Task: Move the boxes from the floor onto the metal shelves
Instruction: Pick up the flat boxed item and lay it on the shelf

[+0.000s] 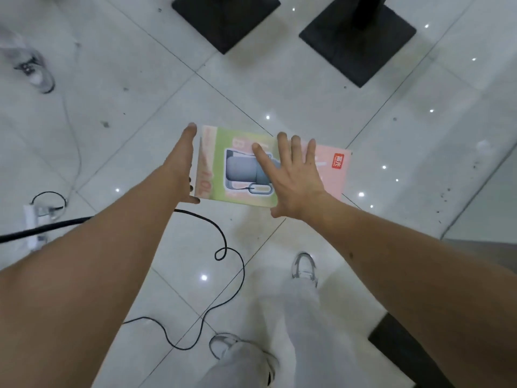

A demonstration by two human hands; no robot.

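Note:
A flat green and pink box (pixel 240 166) with a picture of a grey appliance lies on the white tiled floor at the centre of the head view. My left hand (pixel 181 166) is stretched out along the box's left edge, fingers straight and palm turned toward the box. My right hand (pixel 293 175) hovers over the middle of the box with its fingers spread, covering part of the picture. Whether either hand touches the box is unclear. No metal shelf is in view.
A black cable (pixel 223 253) loops across the floor just in front of my feet (pixel 305 268). A white power strip (pixel 35 217) lies at the left. Two black square stand bases (pixel 223 18) (pixel 358 37) stand at the top. Another person's shoe (pixel 36 71) is at the upper left.

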